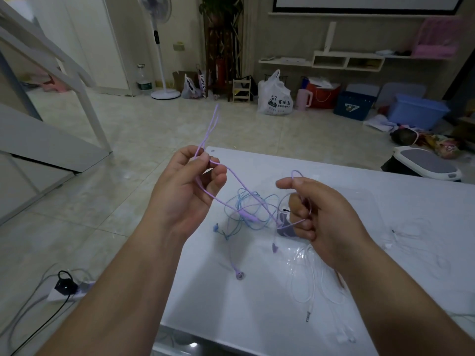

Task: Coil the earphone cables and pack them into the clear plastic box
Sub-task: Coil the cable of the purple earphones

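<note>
My left hand [191, 185] pinches a purple earphone cable [232, 173] above the white table [257, 291]; a long loop of it sticks up past my fingers. My right hand [318, 214] grips another stretch of the same cable, fingers curled round it, a small loop rising over the index finger. Purple earbuds [240, 274] hang down to the table. A tangled blue earphone cable [246, 206] lies between my hands. White earphone cables [308, 286] lie at the right with a jack plug [308, 317]. The clear plastic box [365, 201] is faint behind my right hand.
Crinkled clear plastic wrap [298, 255] lies under my right wrist. Another white cable [411, 232] lies at the table's right. A power strip with a black plug [65, 287] sits on the tiled floor at the left. Bags and bins line the far wall.
</note>
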Available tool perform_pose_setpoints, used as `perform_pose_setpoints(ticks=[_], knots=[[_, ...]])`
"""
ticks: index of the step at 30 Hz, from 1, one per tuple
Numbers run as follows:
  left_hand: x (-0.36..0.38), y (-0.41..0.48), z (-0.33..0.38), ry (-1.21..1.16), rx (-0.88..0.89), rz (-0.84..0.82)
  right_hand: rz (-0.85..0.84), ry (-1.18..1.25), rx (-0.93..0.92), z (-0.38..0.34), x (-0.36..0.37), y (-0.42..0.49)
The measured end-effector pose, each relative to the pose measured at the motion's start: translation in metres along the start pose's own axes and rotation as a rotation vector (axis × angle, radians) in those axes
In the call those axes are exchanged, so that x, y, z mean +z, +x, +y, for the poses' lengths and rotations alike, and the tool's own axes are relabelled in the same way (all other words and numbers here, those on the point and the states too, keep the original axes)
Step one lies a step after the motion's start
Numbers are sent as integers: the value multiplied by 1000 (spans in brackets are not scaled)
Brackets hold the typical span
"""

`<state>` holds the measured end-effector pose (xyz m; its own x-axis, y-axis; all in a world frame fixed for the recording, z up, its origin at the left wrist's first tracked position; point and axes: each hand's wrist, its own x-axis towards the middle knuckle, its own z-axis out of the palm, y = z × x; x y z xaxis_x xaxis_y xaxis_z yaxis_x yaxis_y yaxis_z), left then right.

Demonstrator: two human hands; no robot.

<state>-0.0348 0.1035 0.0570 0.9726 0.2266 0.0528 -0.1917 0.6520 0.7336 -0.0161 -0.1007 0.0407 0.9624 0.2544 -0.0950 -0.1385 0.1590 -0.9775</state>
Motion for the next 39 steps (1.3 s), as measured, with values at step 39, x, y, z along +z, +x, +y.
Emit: perform_pose_setpoints(ticks=[39], knots=[[6, -5, -4, 248, -10, -81, -251, -1041, -151, 25, 39, -18]])
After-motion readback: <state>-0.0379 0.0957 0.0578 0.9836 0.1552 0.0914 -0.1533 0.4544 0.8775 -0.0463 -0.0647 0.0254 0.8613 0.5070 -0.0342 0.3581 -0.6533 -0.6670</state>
